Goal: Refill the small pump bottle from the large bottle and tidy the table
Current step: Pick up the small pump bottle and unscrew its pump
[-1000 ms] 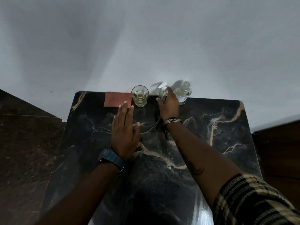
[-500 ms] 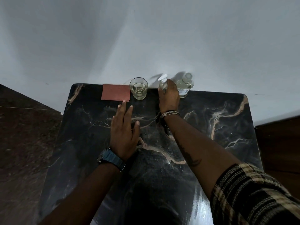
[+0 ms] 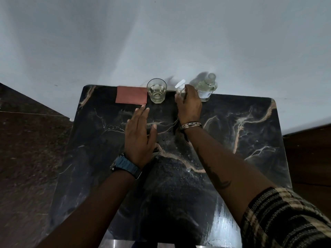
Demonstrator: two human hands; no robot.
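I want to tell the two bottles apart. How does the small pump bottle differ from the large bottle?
The small pump bottle is slimmer and has a white pump head; the large bottle is broader with a clear cap. The right hand grips the small pump bottle; the large bottle stands free beside it. Both are clear and upright at the table's far edge.

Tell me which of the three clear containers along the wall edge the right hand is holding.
The small pump bottle, the middle one, with a white pump head. The right hand grips it; the glass to its left and the large bottle to its right stand untouched.
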